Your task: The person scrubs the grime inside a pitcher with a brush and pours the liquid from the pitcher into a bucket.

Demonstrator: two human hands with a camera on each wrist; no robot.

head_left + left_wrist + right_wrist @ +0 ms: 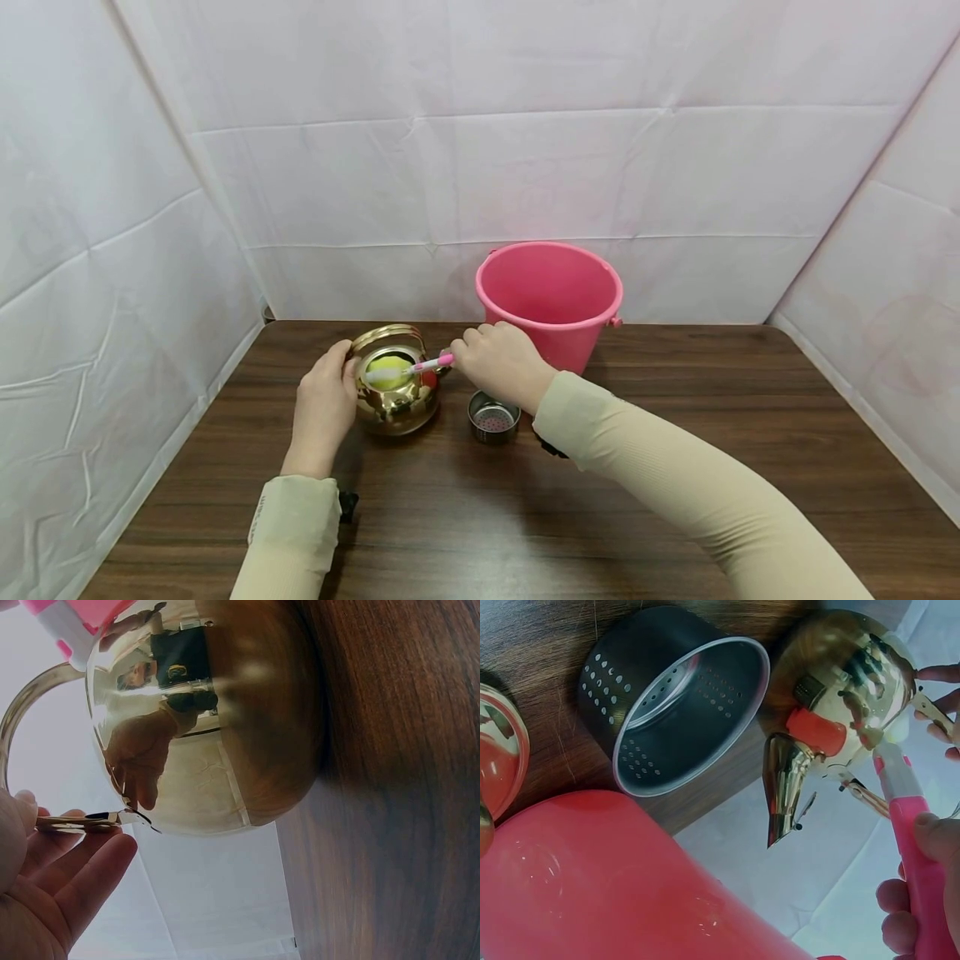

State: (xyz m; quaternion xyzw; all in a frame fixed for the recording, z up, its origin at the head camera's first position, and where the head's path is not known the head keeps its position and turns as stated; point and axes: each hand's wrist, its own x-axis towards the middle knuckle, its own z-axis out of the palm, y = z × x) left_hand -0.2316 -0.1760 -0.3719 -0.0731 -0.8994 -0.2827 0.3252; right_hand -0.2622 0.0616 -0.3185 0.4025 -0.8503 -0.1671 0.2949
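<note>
A shiny gold kettle stands on the table at left of centre, its top opening uncovered. My left hand holds its raised handle, thumb on one side and fingers on the other in the left wrist view. In my right hand is a cleaning brush with a pink and white handle, slanting down to the kettle's mouth. A yellow-green patch, apparently the brush's sponge head, shows within that opening. The kettle's spout points toward the bucket side.
Behind my right hand stands a pink bucket. A perforated metal strainer cup sits on the table between kettle and bucket. Beside the bucket in the right wrist view is a round gold lid. White cloth walls enclose the wooden table.
</note>
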